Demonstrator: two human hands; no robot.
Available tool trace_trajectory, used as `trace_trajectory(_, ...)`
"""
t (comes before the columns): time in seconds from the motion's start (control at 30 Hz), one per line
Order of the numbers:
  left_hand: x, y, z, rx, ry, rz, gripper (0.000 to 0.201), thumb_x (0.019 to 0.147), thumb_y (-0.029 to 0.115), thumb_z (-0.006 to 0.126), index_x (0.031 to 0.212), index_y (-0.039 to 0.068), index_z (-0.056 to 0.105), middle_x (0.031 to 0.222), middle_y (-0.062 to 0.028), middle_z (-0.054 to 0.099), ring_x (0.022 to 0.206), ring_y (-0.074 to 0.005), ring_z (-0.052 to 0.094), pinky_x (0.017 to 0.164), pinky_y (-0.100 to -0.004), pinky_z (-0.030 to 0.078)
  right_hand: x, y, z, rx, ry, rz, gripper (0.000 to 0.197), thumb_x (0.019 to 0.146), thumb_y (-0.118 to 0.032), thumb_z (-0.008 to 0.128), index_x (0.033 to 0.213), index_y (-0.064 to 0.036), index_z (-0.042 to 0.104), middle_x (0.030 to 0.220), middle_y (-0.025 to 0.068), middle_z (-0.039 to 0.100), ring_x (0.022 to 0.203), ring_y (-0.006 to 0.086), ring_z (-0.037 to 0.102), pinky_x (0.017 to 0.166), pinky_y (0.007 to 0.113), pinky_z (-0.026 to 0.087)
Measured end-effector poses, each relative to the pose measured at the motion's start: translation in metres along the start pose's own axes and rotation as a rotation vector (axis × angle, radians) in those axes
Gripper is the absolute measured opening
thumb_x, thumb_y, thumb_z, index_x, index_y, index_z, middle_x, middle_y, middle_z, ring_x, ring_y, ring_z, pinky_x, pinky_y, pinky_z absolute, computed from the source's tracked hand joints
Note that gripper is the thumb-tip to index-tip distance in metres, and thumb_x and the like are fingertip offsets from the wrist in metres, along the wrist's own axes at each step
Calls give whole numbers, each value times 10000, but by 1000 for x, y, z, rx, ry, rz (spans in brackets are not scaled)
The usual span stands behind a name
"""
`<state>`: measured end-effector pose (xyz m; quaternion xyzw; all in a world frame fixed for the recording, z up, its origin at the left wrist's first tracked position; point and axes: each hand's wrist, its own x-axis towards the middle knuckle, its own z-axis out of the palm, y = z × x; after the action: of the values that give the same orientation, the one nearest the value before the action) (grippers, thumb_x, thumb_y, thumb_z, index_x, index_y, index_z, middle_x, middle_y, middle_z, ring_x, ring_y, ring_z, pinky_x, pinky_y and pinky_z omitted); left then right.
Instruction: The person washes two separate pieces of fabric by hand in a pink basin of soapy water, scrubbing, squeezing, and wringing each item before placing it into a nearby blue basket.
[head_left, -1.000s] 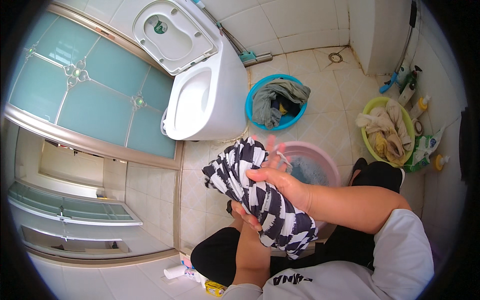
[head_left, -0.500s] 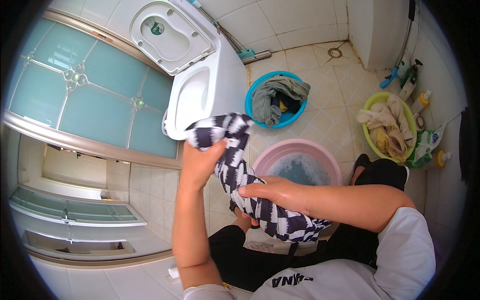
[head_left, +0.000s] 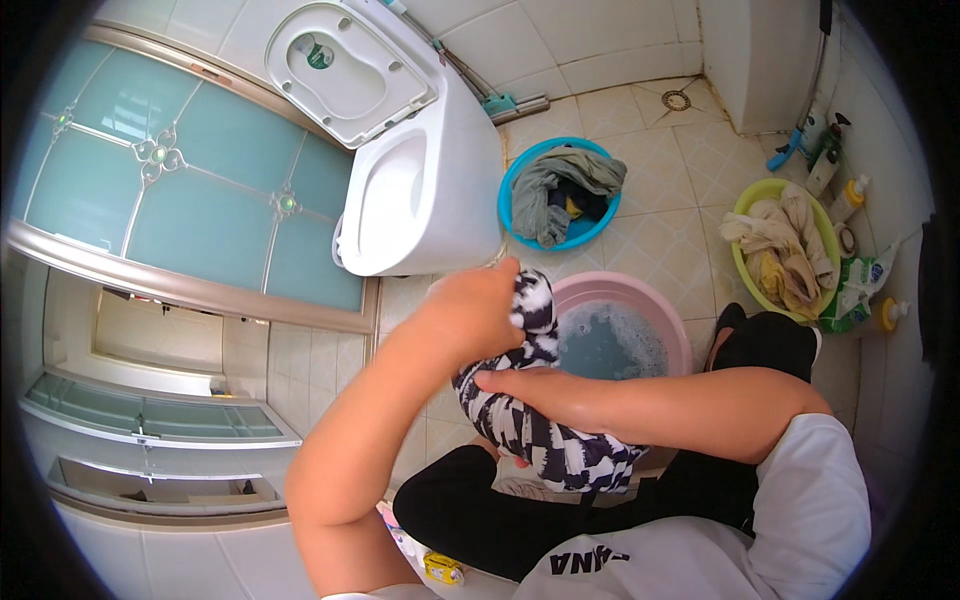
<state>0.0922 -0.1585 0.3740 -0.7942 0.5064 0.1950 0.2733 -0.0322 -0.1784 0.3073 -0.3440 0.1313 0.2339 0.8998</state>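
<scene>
White toilet [head_left: 425, 190] stands open against the tiled floor [head_left: 660, 250]. Pink basin [head_left: 650, 300] of soapy water sits before the crouching person. Black-and-white patterned cloth [head_left: 530, 430] is held above the basin's near edge. Left hand [head_left: 480, 310] has its fingers clamped on the cloth's upper end; right hand [head_left: 530, 385] presses across its middle, fingers closed on it.

The left hand [head_left: 478, 312] is raised on a bent forearm, fingers closed in a grip. The right hand [head_left: 530, 388] lies below it, forearm crossing level from the right, its fingers seemingly curled under, though mostly hidden.
</scene>
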Motion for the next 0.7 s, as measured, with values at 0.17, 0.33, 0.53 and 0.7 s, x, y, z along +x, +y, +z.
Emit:
trace_trajectory(0.17,2,-59,44,-2068,34,633,606,847,272,480,1314,-41,253,1254,-222,427,1166,-245,442,978,-371,354,-9,-6,-9,176,-179,-36,563,845,-535,409,773,-3,580,633,130,588,509,209,583,475,286,481)
trace_trajectory(0.33,17,10,138,-2472,326,445,652,841,452,373,1271,-36,332,1065,-195,518,1027,-305,515,914,-407,395,-12,-13,-10,242,-352,-134,565,861,-535,340,913,-7,535,685,143,576,546,223,572,495,297,474)
trace_trajectory(0.53,28,88,144,-2704,350,277,770,738,564,469,1255,8,342,880,-155,555,901,-268,567,831,-400,442,2,-3,-21,540,-551,-94,570,899,-471,303,1262,-36,376,829,220,548,555,307,555,476,342,468)
trace_trajectory(0.7,35,52,106,-2731,651,1538,660,747,321,609,1286,106,295,988,-84,527,983,-222,525,884,-385,405,-2,4,-8,467,-611,-146,538,874,-525,343,1111,-58,467,670,199,561,506,258,562,404,307,449)
